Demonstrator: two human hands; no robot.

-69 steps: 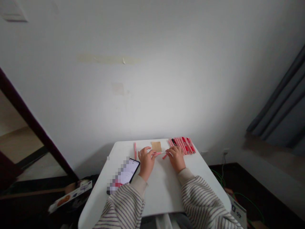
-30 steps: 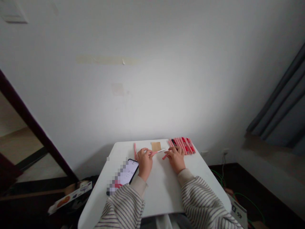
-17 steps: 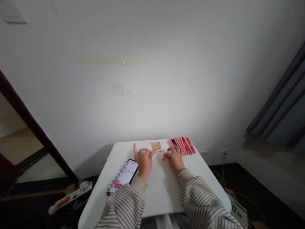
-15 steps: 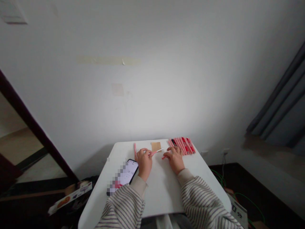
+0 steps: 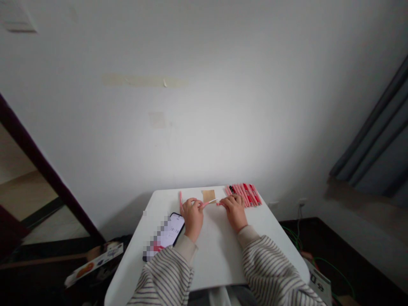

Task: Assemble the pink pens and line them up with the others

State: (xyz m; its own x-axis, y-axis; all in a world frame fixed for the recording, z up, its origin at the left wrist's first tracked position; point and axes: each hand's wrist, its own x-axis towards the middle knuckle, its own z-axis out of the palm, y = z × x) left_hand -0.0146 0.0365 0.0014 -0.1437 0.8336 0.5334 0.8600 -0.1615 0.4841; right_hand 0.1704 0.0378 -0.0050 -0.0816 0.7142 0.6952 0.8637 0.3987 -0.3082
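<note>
Between the thumb and fingers of my left hand (image 5: 193, 216) is a pink pen (image 5: 205, 204), its thin white tip end pointing right. Facing it across a small gap, my right hand (image 5: 236, 213) pinches a short pink pen part (image 5: 218, 204); most of that part is hidden by the fingers. Beyond the right hand lies a row of several pink and red pens (image 5: 250, 194) at the table's far right, one with black on it. Another pink stick-like piece (image 5: 180, 198) stands out behind the left hand, its lower end covered.
A square of brown paper (image 5: 208, 195) lies near the far edge of the white table (image 5: 213, 259). Left of my left forearm rests a phone (image 5: 172, 226) with its screen lit, partly pixelated. The wall (image 5: 204, 148) rises directly behind the table.
My right fingers have drawn together around the short pink part and tilted it slightly. The pen in my left hand has shifted only a little.
</note>
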